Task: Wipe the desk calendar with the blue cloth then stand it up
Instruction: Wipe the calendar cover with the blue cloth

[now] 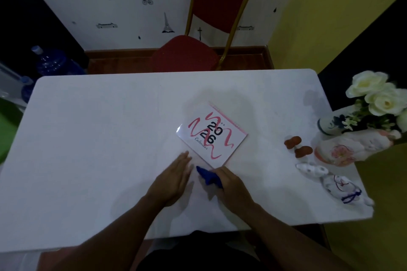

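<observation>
Both hands sit just on the near side of the desk calendar point(211, 135), which serves as the landmark. Nearest its bottom corner, the right hand point(231, 185) is curled around a bunched blue cloth point(207, 175), whose free tip pokes out toward the left hand and lies just short of that corner. Beside the calendar's near-left edge, the left hand point(176, 179) lies flat and spread, fingers together and pointing toward the edge, holding nothing. The calendar itself lies flat on the white table point(99, 138), cover up, turned like a diamond: its pink binding edge faces away and to the right, its long axis runs from near-right to far-left, and the "2026" print reads tilted to match. To the calendar's right, well apart, are two small red-brown pieces point(298, 146), white ceramic figures point(334, 179) and a vase of white flowers point(374, 94). Beyond the calendar, past the table's far edge, stands a red chair point(198, 50).
</observation>
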Demonstrator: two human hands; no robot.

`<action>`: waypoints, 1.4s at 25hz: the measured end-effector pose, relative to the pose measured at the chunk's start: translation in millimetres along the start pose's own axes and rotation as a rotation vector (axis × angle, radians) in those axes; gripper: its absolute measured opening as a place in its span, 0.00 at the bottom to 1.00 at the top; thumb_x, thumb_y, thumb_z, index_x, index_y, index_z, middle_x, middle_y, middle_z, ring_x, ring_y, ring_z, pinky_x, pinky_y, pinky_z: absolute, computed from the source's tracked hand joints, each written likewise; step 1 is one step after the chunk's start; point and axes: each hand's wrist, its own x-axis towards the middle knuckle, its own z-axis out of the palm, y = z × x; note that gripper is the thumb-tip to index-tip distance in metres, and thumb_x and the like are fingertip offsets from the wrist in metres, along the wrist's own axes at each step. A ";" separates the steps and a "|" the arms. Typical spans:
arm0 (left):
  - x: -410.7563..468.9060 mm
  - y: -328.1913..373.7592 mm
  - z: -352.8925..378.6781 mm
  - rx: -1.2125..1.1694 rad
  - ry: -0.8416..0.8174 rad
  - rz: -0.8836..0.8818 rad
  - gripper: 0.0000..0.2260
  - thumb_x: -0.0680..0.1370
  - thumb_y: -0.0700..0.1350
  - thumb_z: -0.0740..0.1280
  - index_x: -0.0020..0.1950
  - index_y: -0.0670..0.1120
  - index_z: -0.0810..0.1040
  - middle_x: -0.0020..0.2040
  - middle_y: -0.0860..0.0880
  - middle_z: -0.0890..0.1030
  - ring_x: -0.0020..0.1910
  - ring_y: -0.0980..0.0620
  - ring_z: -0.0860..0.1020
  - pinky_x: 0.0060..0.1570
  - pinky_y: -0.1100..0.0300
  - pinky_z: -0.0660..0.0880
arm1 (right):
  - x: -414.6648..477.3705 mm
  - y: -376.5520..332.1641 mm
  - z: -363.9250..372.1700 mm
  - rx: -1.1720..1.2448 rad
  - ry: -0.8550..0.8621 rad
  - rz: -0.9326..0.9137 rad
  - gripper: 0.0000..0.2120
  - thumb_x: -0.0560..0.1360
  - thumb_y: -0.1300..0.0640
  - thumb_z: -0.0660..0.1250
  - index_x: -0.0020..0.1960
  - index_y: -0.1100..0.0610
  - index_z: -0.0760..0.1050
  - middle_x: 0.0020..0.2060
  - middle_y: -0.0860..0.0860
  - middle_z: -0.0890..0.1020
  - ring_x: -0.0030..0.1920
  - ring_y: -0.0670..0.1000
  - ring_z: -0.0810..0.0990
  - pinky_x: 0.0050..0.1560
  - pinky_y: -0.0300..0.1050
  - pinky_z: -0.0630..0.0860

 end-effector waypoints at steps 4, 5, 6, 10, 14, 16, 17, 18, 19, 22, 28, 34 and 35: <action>43.1 -17.1 -16.4 0.184 0.010 0.003 0.26 0.86 0.50 0.49 0.82 0.42 0.52 0.83 0.44 0.51 0.82 0.48 0.48 0.81 0.52 0.49 | 28.5 9.5 -40.7 0.254 0.169 0.192 0.13 0.78 0.63 0.69 0.61 0.51 0.79 0.40 0.39 0.82 0.39 0.33 0.81 0.39 0.24 0.73; 53.0 -21.6 -18.3 0.225 -0.002 -0.008 0.26 0.86 0.50 0.49 0.82 0.42 0.50 0.83 0.44 0.48 0.82 0.47 0.46 0.81 0.51 0.48 | 42.5 13.7 -51.5 0.279 0.242 0.244 0.12 0.79 0.63 0.70 0.60 0.53 0.79 0.38 0.37 0.81 0.38 0.31 0.81 0.36 0.23 0.72; 62.4 -24.9 -19.4 0.250 -0.013 -0.023 0.27 0.86 0.51 0.48 0.83 0.42 0.48 0.83 0.44 0.46 0.82 0.47 0.44 0.81 0.50 0.48 | 58.6 18.7 -61.7 0.287 0.308 0.281 0.10 0.79 0.62 0.69 0.60 0.54 0.79 0.37 0.37 0.81 0.38 0.31 0.81 0.34 0.22 0.72; 87.5 -33.4 -14.7 0.309 -0.050 -0.016 0.29 0.85 0.55 0.46 0.82 0.43 0.42 0.83 0.43 0.42 0.82 0.46 0.41 0.81 0.46 0.50 | 131.9 23.2 -83.6 0.267 0.432 0.335 0.09 0.80 0.62 0.67 0.60 0.57 0.78 0.41 0.45 0.82 0.43 0.42 0.83 0.39 0.28 0.75; 91.1 -47.0 -3.6 0.402 -0.038 0.002 0.31 0.84 0.59 0.45 0.82 0.44 0.40 0.83 0.44 0.40 0.82 0.45 0.41 0.81 0.44 0.49 | 183.4 12.4 -60.1 0.264 0.447 0.387 0.14 0.79 0.66 0.68 0.64 0.59 0.80 0.49 0.53 0.85 0.50 0.54 0.84 0.51 0.47 0.84; 90.3 -53.6 1.4 0.483 -0.008 0.006 0.32 0.84 0.61 0.44 0.82 0.45 0.40 0.83 0.44 0.41 0.82 0.43 0.41 0.80 0.42 0.48 | 194.7 6.1 -38.1 0.233 0.401 0.370 0.17 0.79 0.66 0.68 0.67 0.59 0.79 0.55 0.56 0.86 0.55 0.55 0.84 0.57 0.52 0.83; 90.3 -56.3 3.1 0.511 0.007 0.009 0.33 0.84 0.62 0.43 0.83 0.45 0.41 0.83 0.44 0.41 0.82 0.42 0.42 0.80 0.41 0.47 | 198.2 4.3 -27.1 0.201 0.354 0.359 0.19 0.80 0.66 0.67 0.70 0.58 0.77 0.60 0.56 0.84 0.60 0.55 0.82 0.62 0.53 0.80; 90.7 -59.1 4.6 0.517 0.015 0.014 0.33 0.84 0.63 0.44 0.83 0.45 0.41 0.83 0.44 0.42 0.82 0.42 0.42 0.80 0.41 0.47 | 201.0 3.6 -16.6 0.159 0.302 0.354 0.21 0.80 0.66 0.66 0.73 0.58 0.74 0.67 0.56 0.80 0.67 0.56 0.78 0.68 0.55 0.76; 91.2 -61.9 6.0 0.507 0.019 0.019 0.34 0.84 0.63 0.44 0.83 0.45 0.41 0.83 0.44 0.42 0.82 0.42 0.42 0.80 0.42 0.47 | 202.7 3.0 -7.6 0.108 0.254 0.346 0.24 0.81 0.66 0.65 0.76 0.57 0.70 0.73 0.55 0.75 0.74 0.57 0.71 0.73 0.56 0.71; 92.8 -68.6 11.1 0.461 0.035 0.008 0.35 0.83 0.64 0.46 0.83 0.44 0.40 0.83 0.44 0.41 0.82 0.45 0.41 0.80 0.45 0.45 | 204.9 4.5 9.2 -0.136 0.107 0.228 0.28 0.82 0.66 0.63 0.80 0.57 0.62 0.81 0.53 0.62 0.81 0.59 0.55 0.80 0.58 0.55; 96.8 -74.3 14.9 0.458 0.033 -0.007 0.36 0.83 0.65 0.46 0.83 0.45 0.40 0.84 0.45 0.41 0.82 0.48 0.41 0.80 0.46 0.45 | 201.3 12.5 19.1 -0.303 -0.080 -0.063 0.30 0.82 0.59 0.63 0.81 0.62 0.58 0.81 0.57 0.59 0.82 0.59 0.54 0.81 0.56 0.50; 96.2 -72.0 13.3 0.480 0.027 -0.007 0.35 0.83 0.65 0.43 0.82 0.45 0.40 0.83 0.45 0.40 0.82 0.47 0.40 0.80 0.46 0.45 | 168.1 23.7 10.7 -0.181 -0.149 -0.286 0.26 0.82 0.61 0.64 0.79 0.62 0.64 0.78 0.56 0.67 0.80 0.56 0.61 0.81 0.54 0.55; 95.9 -71.0 12.8 0.480 0.028 -0.005 0.35 0.83 0.65 0.43 0.82 0.44 0.40 0.83 0.45 0.40 0.82 0.47 0.39 0.80 0.46 0.44 | 157.8 27.9 8.0 -0.170 -0.156 -0.322 0.26 0.81 0.62 0.65 0.78 0.62 0.66 0.77 0.56 0.68 0.79 0.56 0.63 0.80 0.54 0.57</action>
